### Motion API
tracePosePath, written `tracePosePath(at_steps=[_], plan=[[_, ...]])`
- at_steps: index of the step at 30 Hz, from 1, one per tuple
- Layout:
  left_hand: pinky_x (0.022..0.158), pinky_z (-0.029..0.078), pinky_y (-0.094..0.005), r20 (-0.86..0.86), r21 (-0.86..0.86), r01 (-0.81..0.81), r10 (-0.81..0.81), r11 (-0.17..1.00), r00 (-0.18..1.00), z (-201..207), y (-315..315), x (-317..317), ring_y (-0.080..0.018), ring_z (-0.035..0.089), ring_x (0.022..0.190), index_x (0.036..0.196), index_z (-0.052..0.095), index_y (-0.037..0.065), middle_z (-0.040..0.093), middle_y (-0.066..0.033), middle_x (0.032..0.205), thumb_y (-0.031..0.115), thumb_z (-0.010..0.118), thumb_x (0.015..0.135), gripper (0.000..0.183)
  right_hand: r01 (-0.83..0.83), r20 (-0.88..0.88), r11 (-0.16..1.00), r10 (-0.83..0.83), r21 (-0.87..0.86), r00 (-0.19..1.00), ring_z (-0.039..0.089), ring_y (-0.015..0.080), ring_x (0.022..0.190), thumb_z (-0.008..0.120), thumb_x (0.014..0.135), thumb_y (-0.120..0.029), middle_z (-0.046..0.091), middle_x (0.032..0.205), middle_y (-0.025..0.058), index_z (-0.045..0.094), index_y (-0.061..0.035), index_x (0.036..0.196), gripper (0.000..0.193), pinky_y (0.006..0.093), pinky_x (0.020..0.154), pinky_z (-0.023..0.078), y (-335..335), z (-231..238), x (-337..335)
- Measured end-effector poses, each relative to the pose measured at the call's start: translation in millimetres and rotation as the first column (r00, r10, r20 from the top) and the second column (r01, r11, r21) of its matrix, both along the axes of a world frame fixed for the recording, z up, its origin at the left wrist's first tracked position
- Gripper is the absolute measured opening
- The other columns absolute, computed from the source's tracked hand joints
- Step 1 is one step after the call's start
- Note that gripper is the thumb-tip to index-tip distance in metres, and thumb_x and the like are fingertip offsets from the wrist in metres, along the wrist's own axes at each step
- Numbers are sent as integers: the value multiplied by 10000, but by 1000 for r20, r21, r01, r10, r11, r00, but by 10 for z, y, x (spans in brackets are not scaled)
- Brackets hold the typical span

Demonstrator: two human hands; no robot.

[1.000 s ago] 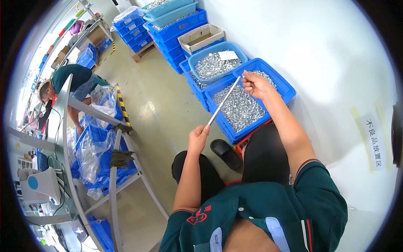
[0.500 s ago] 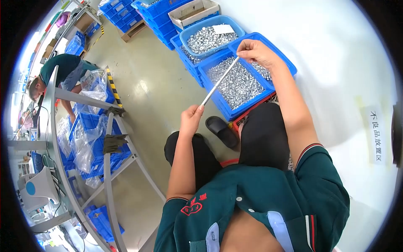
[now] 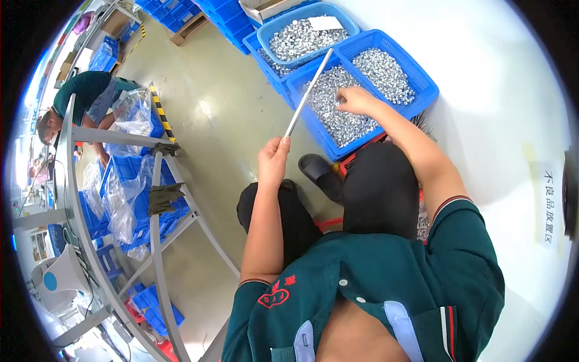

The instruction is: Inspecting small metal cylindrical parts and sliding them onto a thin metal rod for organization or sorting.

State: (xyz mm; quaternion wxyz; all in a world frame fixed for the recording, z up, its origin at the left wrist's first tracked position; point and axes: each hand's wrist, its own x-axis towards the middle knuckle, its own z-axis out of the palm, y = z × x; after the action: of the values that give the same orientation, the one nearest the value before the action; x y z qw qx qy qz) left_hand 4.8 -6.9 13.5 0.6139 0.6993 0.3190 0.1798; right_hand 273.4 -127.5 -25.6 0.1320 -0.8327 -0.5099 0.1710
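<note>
My left hand [image 3: 273,158] is closed around the lower end of a thin silvery rod [image 3: 309,93]. The rod slants up and away, its far end free above the near parts. Small shiny metal pieces [image 3: 353,131] fill the near section of the blue plastic bins [image 3: 429,95]. Right over them is my right hand [image 3: 357,101], fingers bent and pinched together at the pieces. What sits between those fingertips is too small to make out. More small metal pieces [image 3: 383,72] lie in the adjoining section to the right.
Behind stands a light blue basket [image 3: 353,25] of larger metal parts with a white card [image 3: 325,23]. White surface [image 3: 494,120] extends right. A grey metal frame [image 3: 155,241] rises at left; beyond it a co-worker [image 3: 84,99] bends over blue crates [image 3: 129,166]. A black slipper [image 3: 321,175] is below.
My right hand has let go of the rod's far end and dropped down to the metal pieces in the near section. My left hand still holds the rod, now tilted more steeply.
</note>
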Motion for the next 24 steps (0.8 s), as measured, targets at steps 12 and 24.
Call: tracePosePath(at_steps=[12,24], plan=[[443,259,-247,-124,27,-4,7,1000,992,-23,84,-94,-55,296,515,625,466,29,335,46,535,273,546,861,349,-62,-102,998,60,-22,993,541,400,905,687,674,-334,467,1040,214,450,-104,1125,559,453,797,438,-147,-672,-528],[439,257,-244,-163,33,-9,15,999,986,22,86,-103,-49,296,510,621,473,39,329,53,530,272,540,862,342,401,-691,915,-311,-33,653,548,203,603,592,791,-315,594,827,125,549,-27,994,355,329,511,436,91,-795,-318]])
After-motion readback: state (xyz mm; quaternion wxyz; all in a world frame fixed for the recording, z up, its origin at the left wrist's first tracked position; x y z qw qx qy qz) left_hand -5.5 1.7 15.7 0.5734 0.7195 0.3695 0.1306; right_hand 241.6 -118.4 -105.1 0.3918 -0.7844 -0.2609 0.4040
